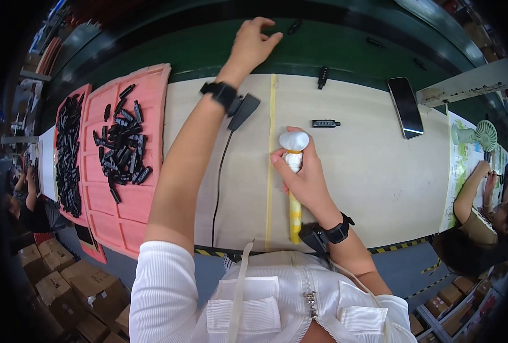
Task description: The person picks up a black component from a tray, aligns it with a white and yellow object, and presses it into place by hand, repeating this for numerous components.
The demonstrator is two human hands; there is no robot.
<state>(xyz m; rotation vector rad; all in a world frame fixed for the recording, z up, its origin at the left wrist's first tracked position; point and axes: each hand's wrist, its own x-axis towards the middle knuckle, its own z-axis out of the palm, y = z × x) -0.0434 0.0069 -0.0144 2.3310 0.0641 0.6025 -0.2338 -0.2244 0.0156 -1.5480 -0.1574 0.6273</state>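
My left hand (253, 44) reaches over the green conveyor belt (208, 40), its fingers apart and nothing between them. Just beyond its fingertips lies a small black oblong part (294, 26). Nearer to me, my right hand (306, 182) is wrapped round a yellow-handled tool (295, 220) with a rounded white head, bound below by an orange band. Another black oblong part (325, 123), with a row of small marks on its face, rests on the pale table beyond that hand. A similar part (322, 78) lies at the table's far edge. Both wrists wear black bands.
Pink trays (116, 200) at the left hold piles of black parts (123, 143). A black wedge-shaped piece with a cord (243, 112) sits beside my left wrist. A phone (405, 107) and a small green fan (485, 136) are at the right. Other people work at both sides.
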